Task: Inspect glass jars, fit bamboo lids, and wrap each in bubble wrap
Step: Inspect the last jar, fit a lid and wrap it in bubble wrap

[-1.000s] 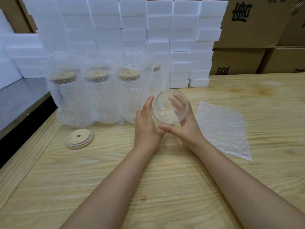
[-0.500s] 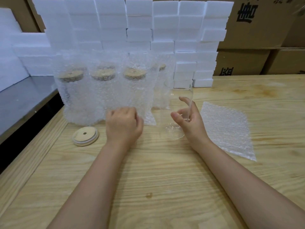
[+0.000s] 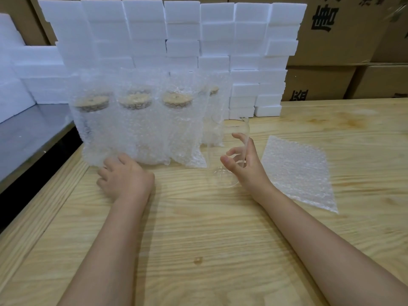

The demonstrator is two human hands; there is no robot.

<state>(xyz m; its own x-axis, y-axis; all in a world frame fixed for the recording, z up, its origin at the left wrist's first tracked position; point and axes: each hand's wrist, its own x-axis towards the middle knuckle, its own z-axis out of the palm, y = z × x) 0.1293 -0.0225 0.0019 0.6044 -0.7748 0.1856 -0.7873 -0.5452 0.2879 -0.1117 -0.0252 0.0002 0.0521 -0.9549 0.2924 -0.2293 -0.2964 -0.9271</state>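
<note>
A clear glass jar [image 3: 216,149] stands upright and lidless on the wooden table [image 3: 198,235]. My right hand [image 3: 245,164] holds it from the right, thumb in front and fingers curved around its side. My left hand [image 3: 124,175] lies knuckles-up near the front left of the wrapped jars, its fingers curled down over the spot where the bamboo lid lay; the lid itself is hidden beneath it. A flat bubble wrap sheet [image 3: 295,171] lies just right of the jar.
Several lidded jars in bubble wrap [image 3: 136,122] stand in a row behind my hands. White foam blocks [image 3: 176,29] are stacked behind them, with cardboard boxes [image 3: 331,40] at the back right. A grey metal surface [image 3: 28,133] runs along the table's left edge.
The jar, held tilted in both hands with its mouth toward me, was set upright on the table. My left hand let go and moved left onto the bamboo lid, covering it.
</note>
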